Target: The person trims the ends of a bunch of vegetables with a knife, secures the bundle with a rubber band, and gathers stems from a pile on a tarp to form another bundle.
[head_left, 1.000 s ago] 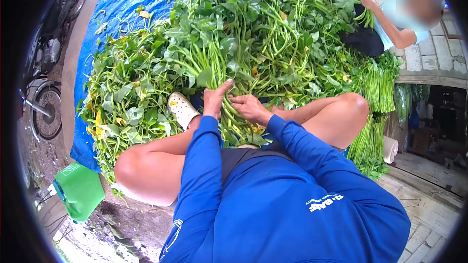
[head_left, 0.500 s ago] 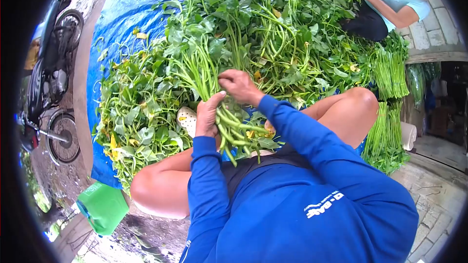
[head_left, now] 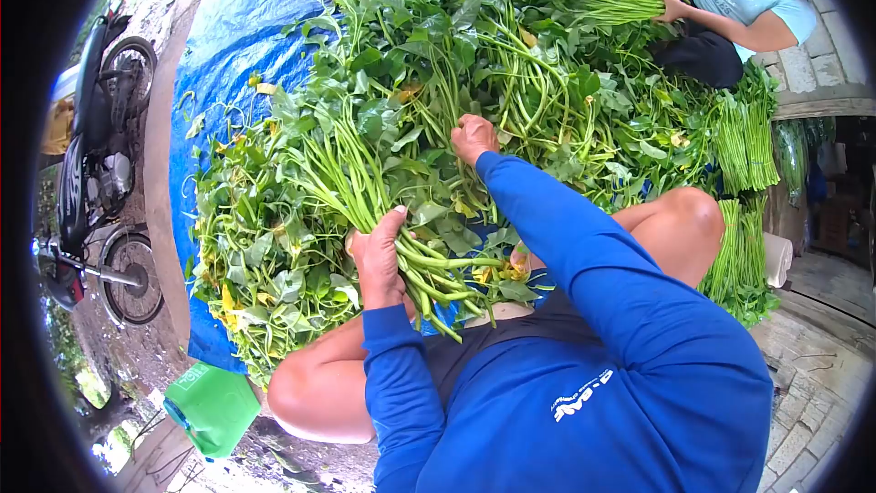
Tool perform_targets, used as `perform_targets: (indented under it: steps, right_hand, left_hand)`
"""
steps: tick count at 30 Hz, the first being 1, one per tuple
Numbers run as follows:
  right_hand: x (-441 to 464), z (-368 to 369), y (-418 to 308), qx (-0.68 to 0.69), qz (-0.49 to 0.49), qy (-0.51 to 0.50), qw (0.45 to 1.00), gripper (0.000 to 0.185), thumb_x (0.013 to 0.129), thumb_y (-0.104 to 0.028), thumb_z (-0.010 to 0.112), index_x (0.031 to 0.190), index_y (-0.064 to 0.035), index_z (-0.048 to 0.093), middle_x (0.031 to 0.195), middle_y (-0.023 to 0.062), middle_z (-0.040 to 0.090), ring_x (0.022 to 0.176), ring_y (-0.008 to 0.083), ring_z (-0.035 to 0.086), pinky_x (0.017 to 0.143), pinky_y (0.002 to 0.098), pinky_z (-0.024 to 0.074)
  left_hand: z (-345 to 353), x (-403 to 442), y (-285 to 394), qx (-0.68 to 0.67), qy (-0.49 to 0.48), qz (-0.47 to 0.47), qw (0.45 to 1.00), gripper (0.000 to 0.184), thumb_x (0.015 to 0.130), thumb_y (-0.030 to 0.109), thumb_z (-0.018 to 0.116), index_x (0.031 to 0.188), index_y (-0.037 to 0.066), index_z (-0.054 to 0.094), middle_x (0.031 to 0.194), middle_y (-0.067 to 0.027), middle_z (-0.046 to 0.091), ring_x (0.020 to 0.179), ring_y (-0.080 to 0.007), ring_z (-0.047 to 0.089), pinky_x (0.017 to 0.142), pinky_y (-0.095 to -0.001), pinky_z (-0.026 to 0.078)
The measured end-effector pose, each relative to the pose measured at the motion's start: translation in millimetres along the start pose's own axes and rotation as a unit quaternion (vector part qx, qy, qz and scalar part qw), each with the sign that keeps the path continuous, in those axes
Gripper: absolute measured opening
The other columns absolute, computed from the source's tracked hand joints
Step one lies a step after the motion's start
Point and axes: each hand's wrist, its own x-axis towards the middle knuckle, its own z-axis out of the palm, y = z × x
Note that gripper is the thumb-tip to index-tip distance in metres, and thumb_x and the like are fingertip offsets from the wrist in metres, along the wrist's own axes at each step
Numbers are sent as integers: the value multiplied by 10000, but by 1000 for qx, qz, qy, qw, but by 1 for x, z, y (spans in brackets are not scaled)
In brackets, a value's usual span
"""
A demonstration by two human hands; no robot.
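My left hand (head_left: 376, 260) is wrapped round a bunch of leafy green stems (head_left: 351, 173) that looks like water spinach. The leafy ends point away from me, and the thick cut ends hang over my lap. Farther forward, my right hand (head_left: 474, 139) is closed at the near side of the big pile of greens (head_left: 411, 64). Stems run up from its fingers into the pile; the fingertips are partly hidden. Between my legs, loose leaves and a yellowed leaf lie by the cut ends.
A co-worker (head_left: 744, 9) at the upper right holds another bunch (head_left: 607, 0). Tied bundles (head_left: 744, 141) stand at the right. The pile lies on a blue tarp (head_left: 237, 46). On the left are a green container (head_left: 214, 411) and a motorcycle (head_left: 105, 173).
My right hand has left the held bunch and reached forward to the pile. My left hand has moved slightly lower with the bunch. The co-worker's bunch now extends leftward over the pile.
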Motion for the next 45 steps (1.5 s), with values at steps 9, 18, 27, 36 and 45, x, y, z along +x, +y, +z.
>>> perform_targets:
  steps: [9,18,27,36,45]
  right_hand:
    - [-15,-153,-60,318,-6,-208,925,293,981,-301,754,1171,-80,721,958,2,748,819,93,678,679,284,535]
    - [-54,-219,-79,362,-49,-166,916,274,964,-216,790,1186,-71,720,935,-25,718,770,59,654,650,242,558]
    - [-58,-238,-94,155,-195,91,964,247,893,-185,772,1039,15,772,866,81,763,747,179,708,671,341,579]
    - [-83,-149,-118,-101,-298,139,939,178,897,-202,682,920,-46,764,913,204,751,843,402,734,798,488,599]
    - [-101,-61,-65,145,-4,-315,938,363,919,-194,791,1202,32,762,918,97,772,729,141,722,631,317,615]
  left_hand:
    - [15,3,6,-24,-42,-23,999,220,893,107,793,1061,-8,710,857,-62,724,643,-153,678,586,-287,565]
    - [20,4,-2,-20,-74,-6,997,202,888,105,799,1034,-16,731,831,-53,722,652,-153,668,581,-309,544]
    - [25,3,-6,-30,-70,72,995,239,866,82,812,1061,-34,737,926,-52,739,723,-146,660,690,-318,542]
    - [32,34,-41,-11,-85,61,994,300,846,105,821,1106,-28,746,991,-60,760,818,-149,683,768,-317,550]
    - [-2,56,-84,-154,-173,-107,967,327,934,168,800,1212,22,706,960,-61,771,789,-182,746,732,-346,636]
